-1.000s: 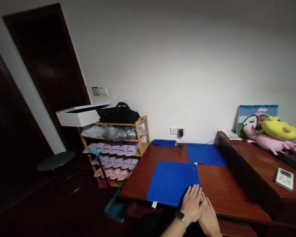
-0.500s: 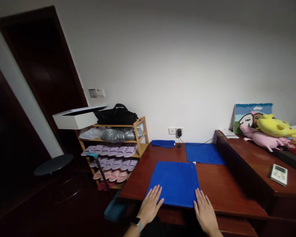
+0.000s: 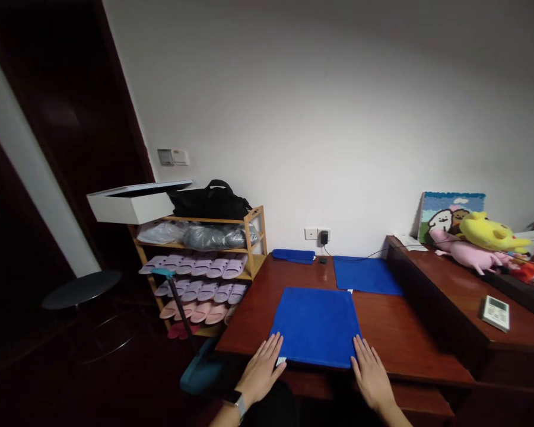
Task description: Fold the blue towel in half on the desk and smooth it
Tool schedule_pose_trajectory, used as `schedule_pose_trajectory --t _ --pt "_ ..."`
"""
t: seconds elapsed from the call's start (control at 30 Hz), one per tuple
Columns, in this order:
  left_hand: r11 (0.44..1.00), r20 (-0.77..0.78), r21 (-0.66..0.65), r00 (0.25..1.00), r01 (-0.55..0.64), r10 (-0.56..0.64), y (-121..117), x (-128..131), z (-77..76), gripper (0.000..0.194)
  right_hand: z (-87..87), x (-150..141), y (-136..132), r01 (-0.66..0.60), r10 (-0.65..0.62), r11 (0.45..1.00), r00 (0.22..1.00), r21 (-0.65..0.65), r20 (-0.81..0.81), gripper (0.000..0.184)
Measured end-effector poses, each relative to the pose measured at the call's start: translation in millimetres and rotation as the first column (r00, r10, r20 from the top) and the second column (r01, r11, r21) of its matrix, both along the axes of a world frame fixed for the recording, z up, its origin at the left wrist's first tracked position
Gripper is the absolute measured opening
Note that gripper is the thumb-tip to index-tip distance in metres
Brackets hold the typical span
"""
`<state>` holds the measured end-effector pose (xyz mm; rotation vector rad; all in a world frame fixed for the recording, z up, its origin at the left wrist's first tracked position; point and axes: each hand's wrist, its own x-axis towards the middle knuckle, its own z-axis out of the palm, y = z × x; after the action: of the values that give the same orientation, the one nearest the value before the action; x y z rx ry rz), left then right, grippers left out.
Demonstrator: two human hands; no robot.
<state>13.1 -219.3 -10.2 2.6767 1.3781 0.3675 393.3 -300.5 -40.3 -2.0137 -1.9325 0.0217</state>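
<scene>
A blue cloth [image 3: 317, 326] lies flat and spread out near the front edge of the brown wooden table [image 3: 391, 332]. My left hand [image 3: 262, 367], with a watch on the wrist, rests palm down at the cloth's near left corner, fingers stretched out. A small white tag [image 3: 281, 360] shows beside its thumb. At the near right corner my right hand [image 3: 371, 370] lies flat, fingertips touching the cloth's edge. Neither hand grips anything. Farther back lie a second flat blue cloth [image 3: 367, 274] and a folded or rolled blue cloth [image 3: 293, 255].
Left of the table stands a wooden rack [image 3: 249, 261] with slippers, a black bag [image 3: 211, 200] and a white box [image 3: 131, 207]. A dustpan [image 3: 200, 370] and a round stool [image 3: 82, 289] are on that side. Right, a raised shelf holds plush toys [image 3: 489, 231] and a small white device [image 3: 496, 312].
My left hand has shifted slightly left and down, and the white tag beside its thumb now shows. My right hand stays at the right corner. The view has turned a little.
</scene>
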Motion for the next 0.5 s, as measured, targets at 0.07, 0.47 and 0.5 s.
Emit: schedule_pose_trajectory --t 0.07,0.47,0.5 --pt "1.000 -0.011 -0.025 1.000 0.008 -0.008 1 -1 2.3 0.067 4.7 -1 -1 0.001 -0.001 1.000 1.000 -0.013 -0.010 0.064" --pt "0.995 0.001 -0.084 0.998 -0.061 0.061 0 0 37.4 0.060 73.2 7 -24 -0.124 0.105 0.991 0.961 -0.058 -0.255 0.049" --pt "0.994 0.010 -0.088 0.998 -0.058 0.059 0 0 39.2 0.060 93.8 6 -29 -0.165 0.134 0.984 0.939 -0.072 -0.318 0.047"
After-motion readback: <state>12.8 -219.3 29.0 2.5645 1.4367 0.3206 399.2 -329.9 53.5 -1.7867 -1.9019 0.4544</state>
